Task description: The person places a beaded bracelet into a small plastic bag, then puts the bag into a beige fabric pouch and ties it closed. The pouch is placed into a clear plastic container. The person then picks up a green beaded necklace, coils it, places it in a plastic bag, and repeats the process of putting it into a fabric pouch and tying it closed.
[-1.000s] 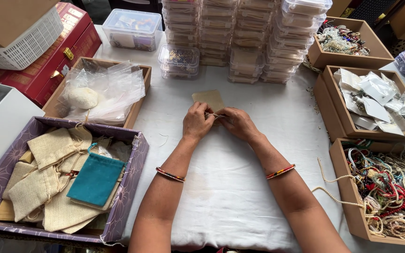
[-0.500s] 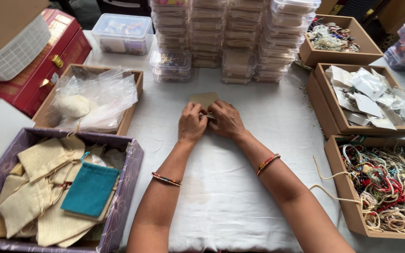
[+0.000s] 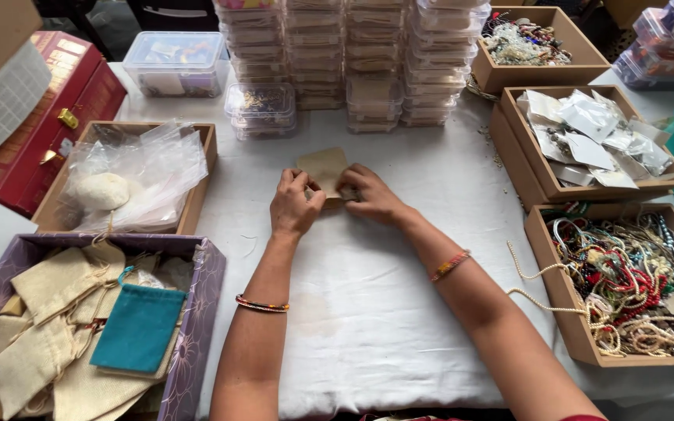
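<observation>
A small beige cloth pouch (image 3: 324, 168) lies on the white tablecloth (image 3: 368, 312) in the middle of the table. My left hand (image 3: 294, 204) grips its near left edge with the fingers curled. My right hand (image 3: 370, 195) pinches the pouch's near right edge, where its drawstring sits. Both hands rest on the cloth, close together, and each wrist wears a beaded bangle. The pouch's lower part is hidden under my fingers.
A purple box (image 3: 201, 296) of beige pouches and a teal pouch (image 3: 137, 329) sits at left, behind it a wooden tray (image 3: 200, 168) of plastic bags. Stacked clear boxes (image 3: 368, 62) stand at the back. Wooden trays of beads (image 3: 559, 296) and packets (image 3: 509, 136) line the right.
My hands have drawn slightly apart on the pouch, showing more of it. The view has shifted, so everything sits lower and further left in the frame.
</observation>
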